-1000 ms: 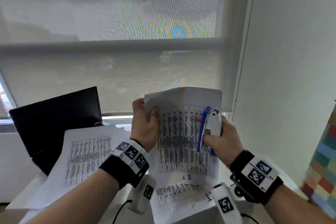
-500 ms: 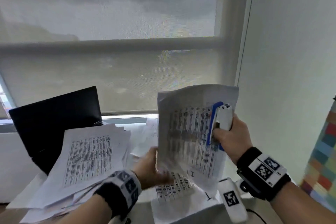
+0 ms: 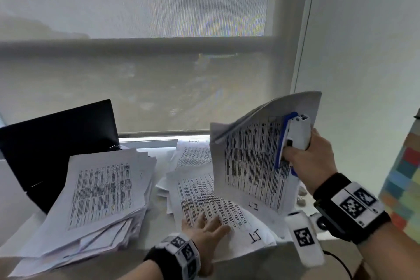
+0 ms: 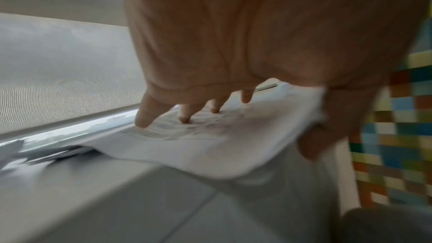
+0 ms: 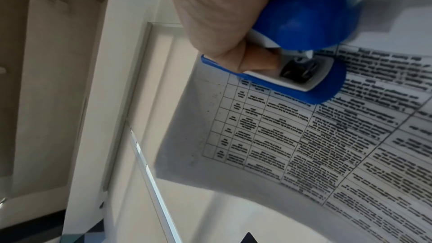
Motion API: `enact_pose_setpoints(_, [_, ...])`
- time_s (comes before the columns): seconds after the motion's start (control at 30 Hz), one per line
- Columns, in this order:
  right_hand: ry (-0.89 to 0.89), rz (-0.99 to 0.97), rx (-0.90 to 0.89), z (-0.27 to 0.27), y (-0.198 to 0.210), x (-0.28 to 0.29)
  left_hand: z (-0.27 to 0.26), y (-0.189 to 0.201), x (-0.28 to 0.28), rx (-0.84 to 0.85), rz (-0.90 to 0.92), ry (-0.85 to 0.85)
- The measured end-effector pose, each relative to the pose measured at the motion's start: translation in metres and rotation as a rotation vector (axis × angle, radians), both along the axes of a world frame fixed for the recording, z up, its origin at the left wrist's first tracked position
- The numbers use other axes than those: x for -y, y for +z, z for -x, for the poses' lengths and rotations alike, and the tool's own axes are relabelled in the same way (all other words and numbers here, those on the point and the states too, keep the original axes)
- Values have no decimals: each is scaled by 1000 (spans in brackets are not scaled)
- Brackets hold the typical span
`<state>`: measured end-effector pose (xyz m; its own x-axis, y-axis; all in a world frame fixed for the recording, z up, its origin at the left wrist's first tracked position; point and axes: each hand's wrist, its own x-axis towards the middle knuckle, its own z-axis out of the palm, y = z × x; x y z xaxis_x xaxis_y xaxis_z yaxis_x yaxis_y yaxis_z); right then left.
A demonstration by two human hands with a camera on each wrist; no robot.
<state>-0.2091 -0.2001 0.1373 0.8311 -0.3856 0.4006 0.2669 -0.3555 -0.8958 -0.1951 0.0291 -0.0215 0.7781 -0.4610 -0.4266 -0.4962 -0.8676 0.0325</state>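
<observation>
Right hand (image 3: 311, 161) grips the stapler (image 3: 295, 136) clamped on the sheaf (image 3: 247, 166), which hangs upright above and right of the left hand (image 3: 204, 227), whose fingers lie spread flat on the loose sheets (image 3: 197, 188) on the near bench (image 3: 158, 220).

Left grip (image 3: 204, 226) low, palm down, fingers flat; right grip (image 3: 311, 161) raised, fingers curled tight.
</observation>
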Motion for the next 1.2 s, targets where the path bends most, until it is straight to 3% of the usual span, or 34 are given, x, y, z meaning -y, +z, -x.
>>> enact_pose_setpoints(0.2, [15,-90,-7,-2,1,0,-35,21,-37,37,-36,147])
enact_pose_setpoints(0.27, [49,-145,-11,-4,4,-3,-40,33,-44,37,60,244])
enact_pose_setpoints(0.4, [130,-178,-38,-4,9,-7,-31,77,-44,-65,734,338])
enact_pose_setpoints(0.53, [225,-97,-65,-2,18,-8,-33,119,-14,124,1432,327])
enact_pose_setpoints(0.63, [155,30,2,0,23,-5,-43,136,4,312,1693,484])
enact_pose_setpoints(0.7, [63,115,75,4,26,-4,-41,137,21,392,1686,510])
enact_pose_setpoints(0.83, [-70,240,163,20,19,-8,-19,131,63,443,1582,316])
enact_pose_setpoints(1.07, [-87,168,-133,20,-33,30,-33,109,89,298,1486,393])
enact_pose_setpoints(1.2, [-102,116,-127,16,-38,46,-42,118,93,353,1503,406])
